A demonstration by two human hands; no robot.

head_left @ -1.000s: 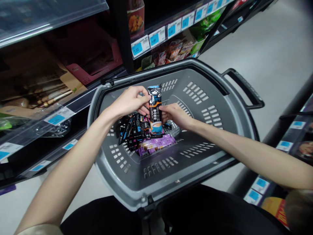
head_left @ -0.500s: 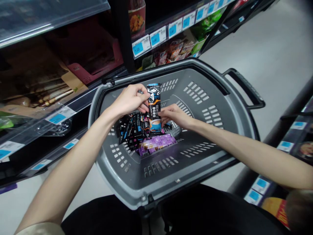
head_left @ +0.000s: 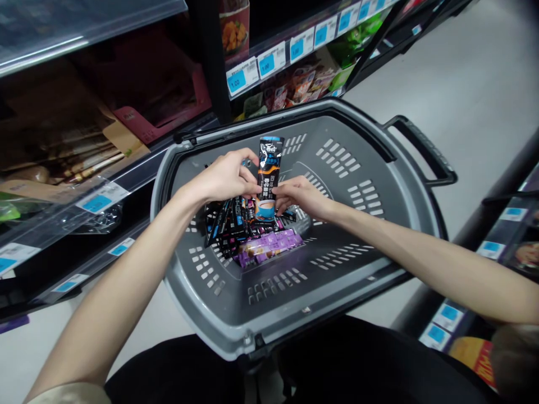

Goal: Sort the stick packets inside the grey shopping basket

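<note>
Between my two hands a black drink sachet point(head_left: 269, 168) with blue ends, an orange stripe and a printed cup stands nearly upright over the basket. My left hand point(head_left: 231, 175) pinches its left edge, and my right hand point(head_left: 304, 197) pinches its right edge lower down. Below lie several black sachets point(head_left: 229, 224) in a loose pile, partly covered by my left hand. In front of them rests a purple packet point(head_left: 270, 246) with a clear section. All of this is inside a grey shopping basket point(head_left: 349, 286) with slotted walls.
A black handle point(head_left: 421, 151) sticks out at the basket's right end. Dark store shelves with price tags point(head_left: 272, 60) run along the left and back, holding snack packets point(head_left: 301, 84) and a pink box point(head_left: 143, 124). Another tagged shelf point(head_left: 448, 317) stands at the right. Pale floor point(head_left: 475, 73) shows beyond.
The held sachet has moved slightly up and right and leans a little more to the right. My left hand's grip has shifted lower along its edge.
</note>
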